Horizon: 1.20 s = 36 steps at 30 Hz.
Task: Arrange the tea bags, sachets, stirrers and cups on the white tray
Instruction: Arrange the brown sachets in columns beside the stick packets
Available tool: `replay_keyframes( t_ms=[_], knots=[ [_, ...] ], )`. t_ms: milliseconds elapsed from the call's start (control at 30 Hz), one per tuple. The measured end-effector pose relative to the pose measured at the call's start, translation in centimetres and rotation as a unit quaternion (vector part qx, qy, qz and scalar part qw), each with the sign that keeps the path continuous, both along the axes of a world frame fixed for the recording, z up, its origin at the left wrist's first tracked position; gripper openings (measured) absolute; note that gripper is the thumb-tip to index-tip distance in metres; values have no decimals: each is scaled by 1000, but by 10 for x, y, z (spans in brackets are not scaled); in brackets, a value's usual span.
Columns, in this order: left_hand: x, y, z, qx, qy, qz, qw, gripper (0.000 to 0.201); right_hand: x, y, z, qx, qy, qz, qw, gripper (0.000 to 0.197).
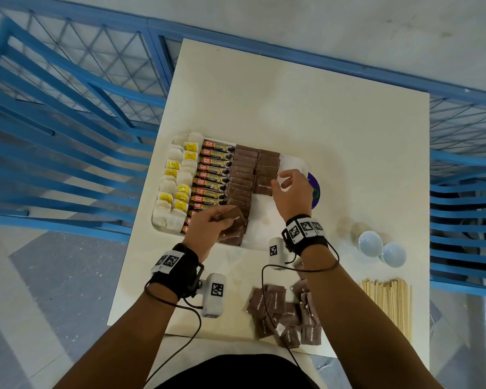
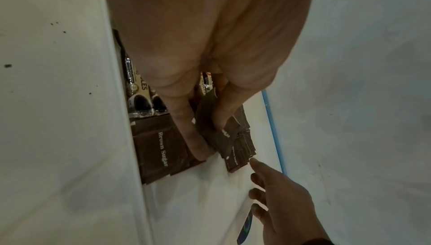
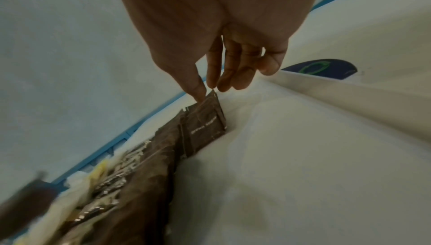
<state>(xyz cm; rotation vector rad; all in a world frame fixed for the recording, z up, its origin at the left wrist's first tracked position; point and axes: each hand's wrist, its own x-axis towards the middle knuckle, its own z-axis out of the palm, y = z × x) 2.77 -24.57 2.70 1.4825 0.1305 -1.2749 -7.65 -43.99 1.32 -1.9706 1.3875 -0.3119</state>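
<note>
My left hand (image 1: 205, 227) holds a few brown sugar sachets (image 1: 233, 220) pinched in its fingers, over the near end of the white tray (image 1: 295, 161). My right hand (image 1: 291, 189) pinches the corner of one sachet (image 3: 205, 127) at the end of the second brown row. Tea bags (image 1: 174, 186) and coffee sticks (image 1: 213, 175) already sit in rows. More sachets (image 1: 284, 313), stirrers (image 1: 387, 301) and cups (image 1: 382, 248) wait on the table (image 1: 292, 108). I think a bump could knock the neat rows crooked, or the held bunch could slip and spill.
</note>
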Motion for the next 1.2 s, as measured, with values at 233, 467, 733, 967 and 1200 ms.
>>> replay_keyframes(
  t_ms=[233, 467, 733, 967, 1200],
  knots=[
    [-2, -4, 4, 23, -23, 29, 999, 16, -11, 41, 10, 140, -25, 191, 971, 16],
    [-6, -7, 7, 40, -43, 25, 998, 12, -19, 50, 9, 131, -19, 226, 965, 9],
    [-5, -1, 9, 68, -41, -16, 997, 24, -21, 6, 5, 91, -45, 61, 993, 7],
    [-7, 4, 6, 74, -42, -26, 996, 22, -13, -2, -10, 57, 8, 58, 997, 13],
    [-10, 3, 7, 81, -56, -70, 993, 19, -5, 3, -11, 6, 43, 71, 997, 19]
  ],
)
